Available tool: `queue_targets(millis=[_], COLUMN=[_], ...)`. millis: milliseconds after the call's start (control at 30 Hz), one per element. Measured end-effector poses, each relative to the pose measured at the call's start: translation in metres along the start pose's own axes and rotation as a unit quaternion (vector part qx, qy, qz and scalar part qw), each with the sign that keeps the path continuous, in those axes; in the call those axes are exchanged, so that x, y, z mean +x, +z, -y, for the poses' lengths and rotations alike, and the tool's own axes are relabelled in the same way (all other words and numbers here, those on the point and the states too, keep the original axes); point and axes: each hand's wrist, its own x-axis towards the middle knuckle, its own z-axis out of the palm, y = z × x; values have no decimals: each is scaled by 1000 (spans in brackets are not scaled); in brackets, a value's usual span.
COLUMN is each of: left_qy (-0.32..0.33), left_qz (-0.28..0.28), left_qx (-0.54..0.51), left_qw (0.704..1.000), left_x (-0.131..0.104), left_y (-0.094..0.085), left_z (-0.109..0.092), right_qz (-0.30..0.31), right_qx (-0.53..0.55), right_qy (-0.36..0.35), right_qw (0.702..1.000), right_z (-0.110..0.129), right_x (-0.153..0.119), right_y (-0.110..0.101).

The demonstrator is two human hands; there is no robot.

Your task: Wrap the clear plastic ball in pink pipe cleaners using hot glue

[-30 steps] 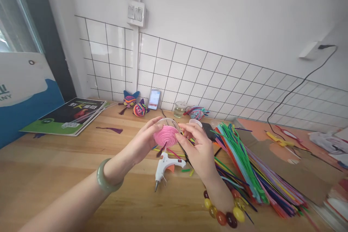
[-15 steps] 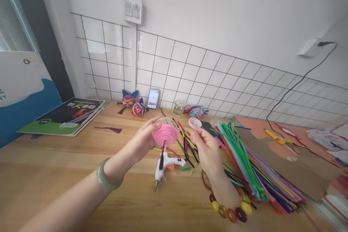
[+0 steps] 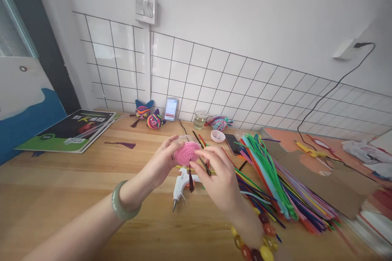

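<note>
The fingers of the left hand (image 3: 162, 157) grasp the pink disc (image 3: 185, 154) by its left side. The right hand (image 3: 222, 179) has its thumb and forefinger bent to the disc's right side; whether they pinch it or only touch, I cannot tell. Its back is turned up, the other fingers curved alongside.

The disc is held over the table (image 3: 92, 187), well in from the far edge, with a dark tassel (image 3: 191, 179) hanging from it. The left forearm slants up from the lower left, a bangle (image 3: 118, 202) at the wrist; the right one rises from the lower right, wearing beads (image 3: 265, 248).

Below the hands lies the glue gun (image 3: 179, 187), nozzle toward the near edge. Stems (image 3: 275, 179) lie right of the right hand. Toward the far edge are a bowl (image 3: 218, 136) and a jar (image 3: 200, 120); a book (image 3: 67, 130) lies near the far left corner.
</note>
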Motion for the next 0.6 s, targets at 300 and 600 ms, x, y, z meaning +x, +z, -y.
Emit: queue_targets(millis=[300,600], left_qy=[-28,-56], left_qz=[-13,-48], left_qx=[-35,-44], left_qw=[999,996], left_x=[-2,-3], left_y=[2,7], left_z=[8,7], right_qz=[-11,29], right_qx=[5,53], right_qy=[18,76], right_qw=[1000,995], right_z=[0,-3], right_x=[9,10], right_y=[27,21])
